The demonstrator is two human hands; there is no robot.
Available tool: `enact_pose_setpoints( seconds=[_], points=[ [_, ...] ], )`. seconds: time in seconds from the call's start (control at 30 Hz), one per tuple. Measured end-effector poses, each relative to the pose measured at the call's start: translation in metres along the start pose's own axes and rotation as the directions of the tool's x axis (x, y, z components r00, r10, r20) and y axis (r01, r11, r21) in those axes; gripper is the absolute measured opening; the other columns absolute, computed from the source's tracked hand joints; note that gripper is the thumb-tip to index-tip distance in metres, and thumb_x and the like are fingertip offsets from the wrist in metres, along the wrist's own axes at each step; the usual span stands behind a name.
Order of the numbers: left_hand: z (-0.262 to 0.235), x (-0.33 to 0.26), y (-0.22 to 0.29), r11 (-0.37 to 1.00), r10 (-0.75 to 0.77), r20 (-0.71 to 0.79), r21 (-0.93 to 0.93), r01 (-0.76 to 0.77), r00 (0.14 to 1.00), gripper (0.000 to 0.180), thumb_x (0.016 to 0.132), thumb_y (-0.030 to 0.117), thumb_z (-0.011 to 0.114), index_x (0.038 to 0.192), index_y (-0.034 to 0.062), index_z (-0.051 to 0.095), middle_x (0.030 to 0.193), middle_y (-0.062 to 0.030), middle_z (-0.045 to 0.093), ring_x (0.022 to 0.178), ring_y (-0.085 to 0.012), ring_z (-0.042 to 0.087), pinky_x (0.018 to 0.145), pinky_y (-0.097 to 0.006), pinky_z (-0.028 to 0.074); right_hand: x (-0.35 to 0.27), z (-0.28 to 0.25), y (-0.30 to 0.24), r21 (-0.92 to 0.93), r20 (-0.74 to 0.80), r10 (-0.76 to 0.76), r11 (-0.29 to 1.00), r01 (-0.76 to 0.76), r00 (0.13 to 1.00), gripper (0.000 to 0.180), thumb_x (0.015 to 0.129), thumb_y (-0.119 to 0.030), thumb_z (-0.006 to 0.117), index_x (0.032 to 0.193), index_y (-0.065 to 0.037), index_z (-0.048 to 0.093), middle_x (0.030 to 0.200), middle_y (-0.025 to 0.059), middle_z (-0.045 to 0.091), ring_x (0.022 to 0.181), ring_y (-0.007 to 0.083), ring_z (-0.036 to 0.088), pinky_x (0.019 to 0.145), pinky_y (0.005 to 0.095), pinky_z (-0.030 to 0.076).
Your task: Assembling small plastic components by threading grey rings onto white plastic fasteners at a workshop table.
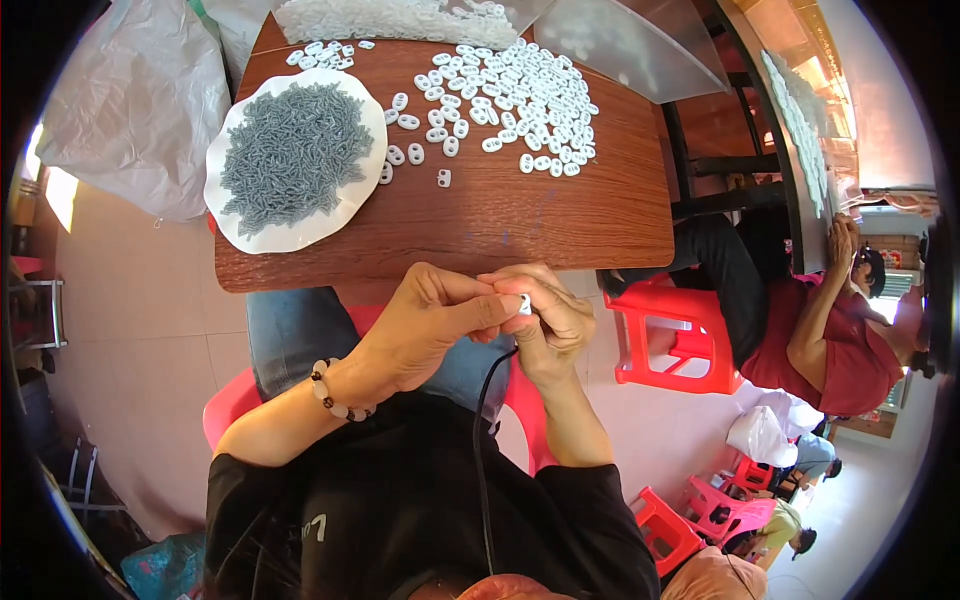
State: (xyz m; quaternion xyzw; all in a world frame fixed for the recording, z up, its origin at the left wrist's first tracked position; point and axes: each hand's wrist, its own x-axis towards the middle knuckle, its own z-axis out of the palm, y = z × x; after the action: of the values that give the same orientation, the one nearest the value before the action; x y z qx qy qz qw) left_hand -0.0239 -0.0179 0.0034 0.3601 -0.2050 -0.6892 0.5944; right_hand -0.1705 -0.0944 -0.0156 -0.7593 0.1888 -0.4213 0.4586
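Note:
My left hand [425, 325] and my right hand [548, 320] meet just below the near edge of the wooden table [560, 215]. Together they pinch a small white plastic piece [524, 304] between the fingertips. A beaded bracelet [335, 392] circles my left wrist. On the table, a white plate [232, 222] holds a heap of small grey pieces [295, 150]. To its right lie several loose white oval pieces [520, 95] in a spread pile.
A clear plastic bag [640, 45] and more white pieces lie at the table's far edge. A large white sack [135, 110] stands at the left. A person in a red top [850, 350] sits at the right by red plastic stools [665, 330].

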Motion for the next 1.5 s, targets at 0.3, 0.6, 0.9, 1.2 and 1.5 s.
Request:
enact_pose_setpoints(
  seconds=[0.3, 0.6, 0.9, 1.2, 1.5],
  points=[
    [-0.004, 0.004, 0.001, 0.977, -0.150, 0.039, -0.150, 0.154, 0.988, 0.021, 0.090, 0.014, 0.066, 0.079, -0.0019, 0.071, 0.070, -0.0043, 0.061, 0.067, -0.0103, 0.054, 0.062, -0.024, 0.041, -0.004, 0.001, 0.004, -0.036, -0.068, -0.049, 0.998, 0.047, 0.996, 0.030, 0.090, -0.024, 0.065, 0.098, 0.005, 0.067, 0.088, 0.0160, 0.071, 0.079, 0.0249, 0.066, 0.070, 0.0317, 0.051],
    [-0.006, 0.012, 0.000, 0.998, -0.060, 0.002, -0.016, 0.060, 0.998, 0.023, 0.094, 0.018, 0.061, 0.084, -0.0004, 0.070, 0.074, -0.0034, 0.062, 0.070, -0.0094, 0.054, 0.066, -0.025, 0.044, 0.005, -0.003, 0.010, 0.040, -0.011, 0.051, 0.998, -0.050, 0.999, 0.041, 0.093, -0.032, 0.061, 0.105, 0.007, 0.064, 0.095, 0.0195, 0.069, 0.084, 0.0226, 0.065, 0.074, 0.0316, 0.051],
    [-0.010, 0.018, -0.001, 0.996, 0.064, 0.035, 0.063, -0.066, 0.997, 0.027, 0.094, 0.022, 0.060, 0.084, 0.0001, 0.071, 0.076, -0.0042, 0.065, 0.072, -0.0087, 0.054, 0.071, -0.024, 0.044, 0.007, -0.003, 0.014, 0.111, 0.039, 0.017, 0.994, -0.021, 0.999, 0.046, 0.097, -0.032, 0.053, 0.123, 0.006, 0.057, 0.116, 0.0184, 0.065, 0.095, 0.0224, 0.061, 0.083, 0.0323, 0.048],
    [-0.013, 0.020, -0.001, 0.997, -0.054, 0.007, -0.055, 0.054, 0.999, 0.026, 0.094, 0.024, 0.060, 0.080, 0.0038, 0.070, 0.075, -0.0016, 0.063, 0.070, -0.0078, 0.052, 0.068, -0.024, 0.043, 0.004, -0.002, 0.019, 0.219, 0.045, 0.093, 0.971, -0.100, 0.995, 0.049, 0.101, -0.035, 0.044, 0.123, 0.008, 0.056, 0.116, 0.0180, 0.065, 0.098, 0.0212, 0.060, 0.087, 0.0327, 0.047],
    [-0.014, 0.026, -0.001, 1.000, -0.005, 0.037, 0.023, 0.004, 0.999, 0.031, 0.095, 0.022, 0.059, 0.068, 0.0061, 0.062, 0.065, 0.0020, 0.051, 0.062, -0.0075, 0.041, 0.060, -0.023, 0.033, -0.001, -0.010, 0.020, 0.329, -0.069, 0.264, 0.917, -0.228, 0.962, 0.055, 0.101, -0.043, 0.042, 0.120, 0.007, 0.056, 0.114, 0.0226, 0.064, 0.102, 0.0228, 0.062, 0.090, 0.0343, 0.047]
  ],
)
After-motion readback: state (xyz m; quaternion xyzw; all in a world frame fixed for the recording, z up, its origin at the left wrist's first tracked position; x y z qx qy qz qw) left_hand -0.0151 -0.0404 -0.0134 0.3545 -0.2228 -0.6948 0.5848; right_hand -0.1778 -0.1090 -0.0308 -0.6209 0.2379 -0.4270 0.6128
